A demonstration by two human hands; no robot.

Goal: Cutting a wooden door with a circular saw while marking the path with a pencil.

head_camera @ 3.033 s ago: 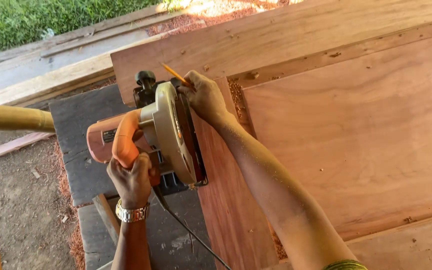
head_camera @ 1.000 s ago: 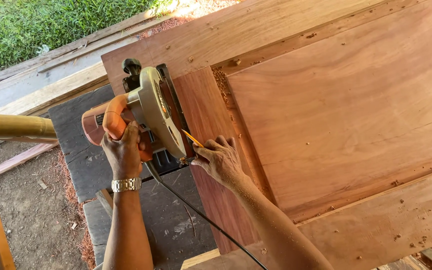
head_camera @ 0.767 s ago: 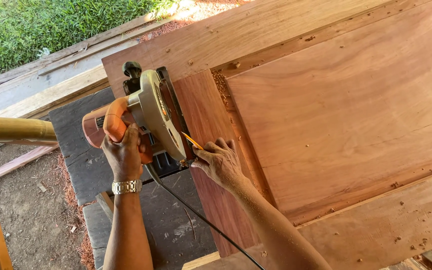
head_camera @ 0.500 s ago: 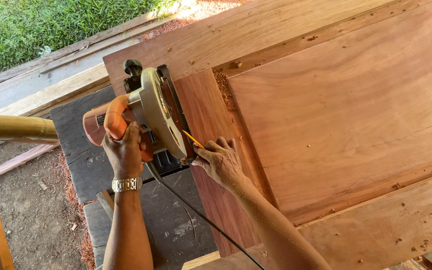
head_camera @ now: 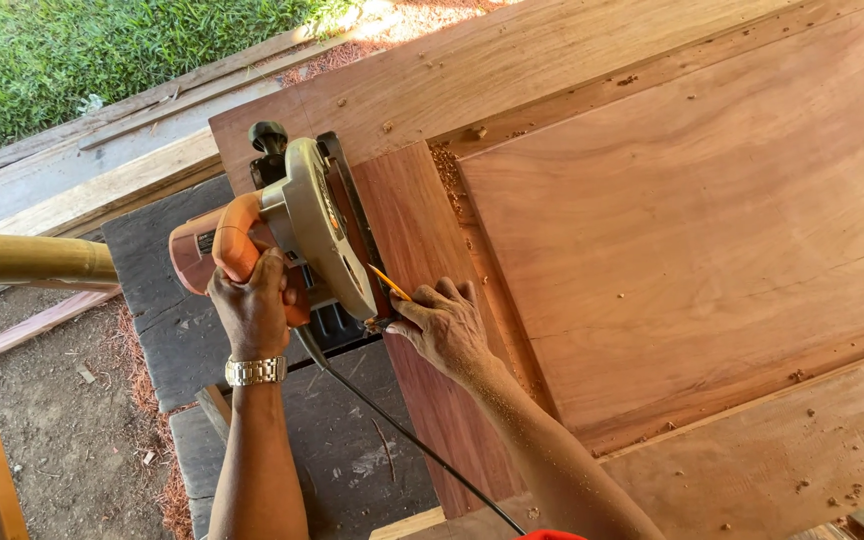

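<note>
An orange and silver circular saw rests on the left edge of a reddish wooden door panel. My left hand grips the saw's orange handle; a metal watch sits on that wrist. My right hand holds a yellow pencil and presses against the saw's base plate on the door's left stile. The saw's black cord trails down toward me.
Dark boards lie under the door's left side. A bamboo pole crosses at the left, above dirt and wood scraps. Planks and grass lie beyond. Sawdust chips dot the door.
Three seconds ago my right hand was at the saw's far end; it now sits at the near end by the base plate. The saw has barely shifted over the last second.
</note>
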